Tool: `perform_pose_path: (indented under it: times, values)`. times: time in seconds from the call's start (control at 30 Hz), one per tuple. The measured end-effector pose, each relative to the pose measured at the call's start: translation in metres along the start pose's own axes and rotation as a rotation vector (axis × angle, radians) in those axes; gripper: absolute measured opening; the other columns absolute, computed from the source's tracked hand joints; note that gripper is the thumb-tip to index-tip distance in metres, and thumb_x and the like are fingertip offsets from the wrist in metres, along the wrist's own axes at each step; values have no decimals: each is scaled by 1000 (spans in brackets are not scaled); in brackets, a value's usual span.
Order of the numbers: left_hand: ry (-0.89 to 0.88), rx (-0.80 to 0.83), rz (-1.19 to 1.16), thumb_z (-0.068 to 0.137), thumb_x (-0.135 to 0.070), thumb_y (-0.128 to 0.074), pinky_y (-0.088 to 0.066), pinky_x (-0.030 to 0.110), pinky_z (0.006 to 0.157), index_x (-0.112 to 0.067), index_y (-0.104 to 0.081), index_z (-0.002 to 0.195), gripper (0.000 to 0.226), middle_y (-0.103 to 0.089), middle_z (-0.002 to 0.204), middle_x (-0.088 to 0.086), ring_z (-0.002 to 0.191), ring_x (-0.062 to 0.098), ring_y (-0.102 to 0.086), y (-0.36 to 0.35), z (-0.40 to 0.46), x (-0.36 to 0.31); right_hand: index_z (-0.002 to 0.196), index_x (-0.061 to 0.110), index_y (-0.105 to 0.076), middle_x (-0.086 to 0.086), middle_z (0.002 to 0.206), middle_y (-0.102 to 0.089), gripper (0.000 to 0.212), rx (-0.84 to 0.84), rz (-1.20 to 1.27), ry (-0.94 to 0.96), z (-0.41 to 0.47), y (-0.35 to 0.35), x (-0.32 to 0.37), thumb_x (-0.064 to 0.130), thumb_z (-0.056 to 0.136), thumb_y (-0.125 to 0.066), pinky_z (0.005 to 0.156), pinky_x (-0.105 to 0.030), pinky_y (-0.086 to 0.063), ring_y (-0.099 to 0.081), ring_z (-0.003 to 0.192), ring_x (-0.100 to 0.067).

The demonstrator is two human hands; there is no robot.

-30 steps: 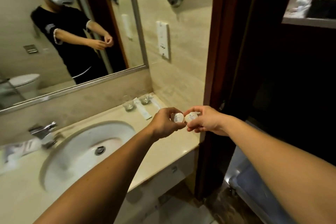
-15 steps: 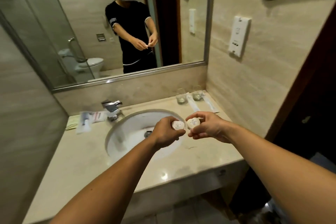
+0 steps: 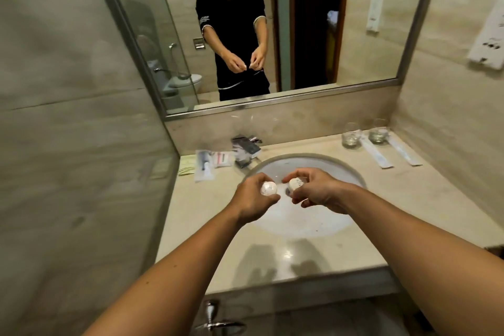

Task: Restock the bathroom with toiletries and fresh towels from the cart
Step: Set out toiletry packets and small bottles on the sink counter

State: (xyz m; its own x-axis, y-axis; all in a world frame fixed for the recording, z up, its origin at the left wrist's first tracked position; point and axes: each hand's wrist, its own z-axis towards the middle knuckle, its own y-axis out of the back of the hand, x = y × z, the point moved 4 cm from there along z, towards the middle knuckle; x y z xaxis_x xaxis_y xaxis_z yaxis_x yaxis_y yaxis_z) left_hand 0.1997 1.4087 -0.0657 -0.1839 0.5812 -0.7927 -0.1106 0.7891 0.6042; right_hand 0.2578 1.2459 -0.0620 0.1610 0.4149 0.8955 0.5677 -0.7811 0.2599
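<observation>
My left hand point(image 3: 252, 200) grips a small round white toiletry item point(image 3: 268, 189), held above the white sink basin point(image 3: 308, 218). My right hand point(image 3: 317, 192) pinches a second small white toiletry item point(image 3: 296, 183) with printed marks on it. The two items sit a short gap apart over the middle of the basin. Most of each item is covered by my fingers. Both hands are above the beige vanity counter point(image 3: 425, 199).
A chrome faucet point(image 3: 246, 151) stands behind the basin. Wrapped toiletry packets point(image 3: 208, 163) lie at the back left. Two glasses point(image 3: 351, 136) and two long white sachets point(image 3: 377, 154) sit at the back right. A mirror point(image 3: 272, 30) spans the wall; a glass partition stands left.
The view has swung left from the doorway and now faces the sink squarely. My hands now hold the two items above the basin, a little farther apart than before.
</observation>
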Motion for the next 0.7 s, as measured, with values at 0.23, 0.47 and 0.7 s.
perform_pose_path:
  times: [0.23,0.47,0.7]
  values:
    - [137,-35,97,95,-27,-59,-51,35,69,-15,-34,114,34,-61,109,15,95,31,-64,53,3,79,104,15,-40,-14,102,-61,20,23,-47,-41,49,-87,5,12,95,-58,56,-28,-53,-74,71,-19]
    - [256,-172,119,93,-36,-63,-41,31,66,-14,-38,104,35,-61,106,9,89,25,-58,96,26,146,102,14,-44,-13,101,-65,25,103,-45,15,115,-142,16,28,96,-63,59,-31,-56,-74,72,-19]
    - [305,-270,151,85,-32,-76,-40,30,77,-13,-54,98,31,-57,108,3,99,23,-53,126,65,207,88,18,-68,6,82,-63,36,44,-315,112,189,-181,16,45,72,-85,64,-23,-47,-59,74,-12]
